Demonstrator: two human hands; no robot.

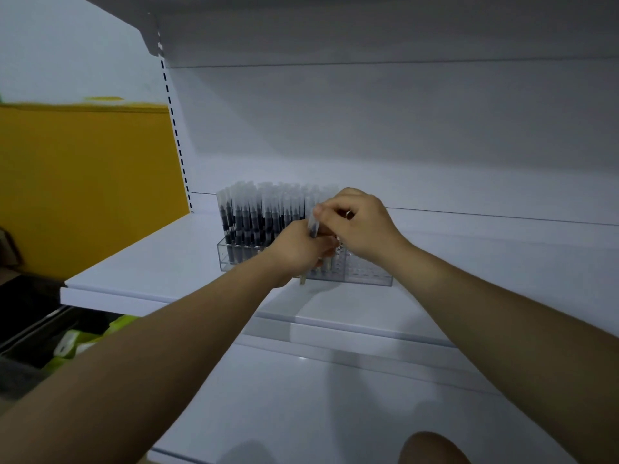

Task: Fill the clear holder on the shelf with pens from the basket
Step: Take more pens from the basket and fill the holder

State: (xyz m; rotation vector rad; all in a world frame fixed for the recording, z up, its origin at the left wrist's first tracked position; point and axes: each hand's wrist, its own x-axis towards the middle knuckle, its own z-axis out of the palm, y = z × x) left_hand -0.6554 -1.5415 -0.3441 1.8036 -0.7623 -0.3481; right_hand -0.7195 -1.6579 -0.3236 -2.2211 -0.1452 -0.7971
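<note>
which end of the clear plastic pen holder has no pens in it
The right end of the clear plastic holder, under the right hand: its slots are bare, while the rest is packed with upright black pens with clear caps.

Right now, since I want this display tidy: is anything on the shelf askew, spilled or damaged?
Nothing stands out. The pens stand upright in the clear holder; only its right end is unfilled. The left hand grips spare pens; the right hand pinches a single pen.
</note>
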